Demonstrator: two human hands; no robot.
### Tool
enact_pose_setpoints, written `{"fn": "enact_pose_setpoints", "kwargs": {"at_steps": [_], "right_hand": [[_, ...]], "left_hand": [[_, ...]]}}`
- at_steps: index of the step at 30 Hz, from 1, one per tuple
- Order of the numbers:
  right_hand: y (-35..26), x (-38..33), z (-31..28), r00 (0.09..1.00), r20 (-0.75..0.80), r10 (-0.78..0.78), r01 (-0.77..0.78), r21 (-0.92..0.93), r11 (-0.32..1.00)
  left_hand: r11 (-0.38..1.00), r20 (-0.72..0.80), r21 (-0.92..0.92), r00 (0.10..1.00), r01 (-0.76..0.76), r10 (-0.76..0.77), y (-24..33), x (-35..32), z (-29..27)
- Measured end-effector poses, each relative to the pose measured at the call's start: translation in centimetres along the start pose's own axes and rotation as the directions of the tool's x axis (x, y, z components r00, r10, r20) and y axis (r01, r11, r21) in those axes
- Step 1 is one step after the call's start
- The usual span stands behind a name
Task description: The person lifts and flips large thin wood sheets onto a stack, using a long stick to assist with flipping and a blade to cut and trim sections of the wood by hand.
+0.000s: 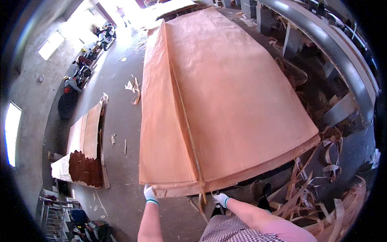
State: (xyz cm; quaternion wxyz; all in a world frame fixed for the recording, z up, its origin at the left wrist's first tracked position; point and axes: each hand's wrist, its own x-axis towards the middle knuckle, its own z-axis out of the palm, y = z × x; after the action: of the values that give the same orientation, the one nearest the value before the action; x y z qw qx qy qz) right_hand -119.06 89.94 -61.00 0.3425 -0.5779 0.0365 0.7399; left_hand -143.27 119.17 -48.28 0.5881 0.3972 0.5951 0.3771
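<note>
A large stack of reddish-tan wood veneer sheets [242,92] lies in front of me. A narrower veneer sheet [161,149] covers its left side, its right edge slightly raised along a long thin strip [186,121]. My left hand [150,195], in a white glove, is closed on the near left corner of the veneer. At the near edge, right of the strip's lower end, my right hand [220,199], also gloved, is closed. What it holds, if anything, is too small to make out.
Veneer scraps [334,209] lie heaped at the lower right. A long metal machine frame [322,36] runs along the right. On the left stand a low pile of boards [86,133], a metal rack [54,218] and parked motorbikes [82,72]. People appear far back.
</note>
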Motion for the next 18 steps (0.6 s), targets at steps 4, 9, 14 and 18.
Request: {"fn": "enact_pose_setpoints", "kwargs": {"at_steps": [4, 9, 14, 18], "right_hand": [[-2.3, -3.8, 3.0, 0.973, 0.226, -0.033, -0.054, 0.37, 0.927], [-5.5, -11.4, -0.7, 0.946, 0.157, -0.284, 0.169, 0.508, 0.844], [-3.0, -20.4, -7.7, 0.907, -0.177, -0.381, 0.42, 0.366, 0.83], [3.6, -27.0, -12.8, 0.836, -0.335, -0.434, 0.525, 0.261, 0.81]], "left_hand": [[0.965, -0.124, 0.256, 0.992, 0.047, -0.015, -0.6, -2.7, -2.4], [0.9, 0.129, 0.404, 0.964, 0.164, -0.234, -8.6, -2.5, -2.0], [0.669, 0.218, 0.628, 0.735, 0.397, -0.642, -18.2, -8.0, 8.2], [0.572, 0.343, 0.817, 0.737, 0.071, -0.582, -17.2, -13.3, 17.7]]}}
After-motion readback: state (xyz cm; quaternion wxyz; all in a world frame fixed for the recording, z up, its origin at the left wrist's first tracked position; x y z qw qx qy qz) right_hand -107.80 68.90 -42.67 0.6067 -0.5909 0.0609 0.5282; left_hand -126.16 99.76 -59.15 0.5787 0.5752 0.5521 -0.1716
